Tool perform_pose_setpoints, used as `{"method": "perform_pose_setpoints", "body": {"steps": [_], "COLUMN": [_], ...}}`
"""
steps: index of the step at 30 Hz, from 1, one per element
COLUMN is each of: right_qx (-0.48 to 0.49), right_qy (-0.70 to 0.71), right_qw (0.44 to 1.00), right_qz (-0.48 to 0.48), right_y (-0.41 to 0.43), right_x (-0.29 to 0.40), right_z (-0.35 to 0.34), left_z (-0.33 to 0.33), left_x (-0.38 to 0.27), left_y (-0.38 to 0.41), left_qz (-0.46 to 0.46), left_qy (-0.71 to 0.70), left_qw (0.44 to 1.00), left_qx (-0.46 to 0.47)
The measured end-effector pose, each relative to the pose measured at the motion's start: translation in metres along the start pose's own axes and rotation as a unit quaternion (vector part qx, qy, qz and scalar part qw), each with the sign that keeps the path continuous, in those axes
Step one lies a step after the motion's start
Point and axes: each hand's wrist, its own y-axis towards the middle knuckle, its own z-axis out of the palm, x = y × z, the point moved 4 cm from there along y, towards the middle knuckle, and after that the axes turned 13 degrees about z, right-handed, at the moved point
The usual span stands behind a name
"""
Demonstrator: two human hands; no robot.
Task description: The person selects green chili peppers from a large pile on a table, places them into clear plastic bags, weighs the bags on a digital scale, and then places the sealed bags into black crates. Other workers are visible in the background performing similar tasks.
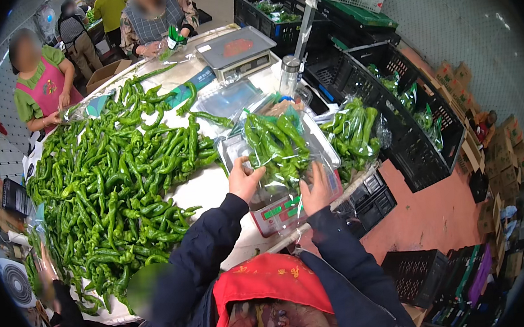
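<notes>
A clear plastic bag of green peppers lies on the metal tray of a red-and-white digital scale in front of me. My left hand is at the bag's lower left side, thumb and forefinger apart. At its lower right, my right hand has its fingers spread near the plastic. Whether either hand presses on the film is hard to tell. The loose mouth of the bag hangs toward me over the scale's display. A heap of loose green peppers covers the white table to the left.
More bagged peppers stand right of the scale, beside black crates. Beyond it are flat plastic bags, a clear bottle and a second scale. Co-workers stand around the table; one person's hand is at far left.
</notes>
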Motion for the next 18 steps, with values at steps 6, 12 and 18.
{"method": "perform_pose_setpoints", "body": {"steps": [6, 12, 18], "right_qx": [0.140, 0.031, -0.127], "right_qy": [0.069, 0.079, 0.062], "right_qw": [0.983, 0.987, 0.975], "right_qz": [0.095, 0.139, 0.171], "right_y": [-0.073, -0.107, -0.067], "right_x": [0.008, -0.006, -0.013], "right_z": [-0.051, -0.108, -0.182], "left_z": [-0.037, -0.058, -0.045], "left_x": [-0.001, -0.003, 0.013], "left_y": [-0.019, -0.057, -0.096], "left_qz": [0.035, -0.023, -0.076], "left_qy": [-0.057, -0.062, -0.059], "left_qw": [0.997, 0.998, 0.991], "left_qx": [-0.036, -0.003, 0.098]}}
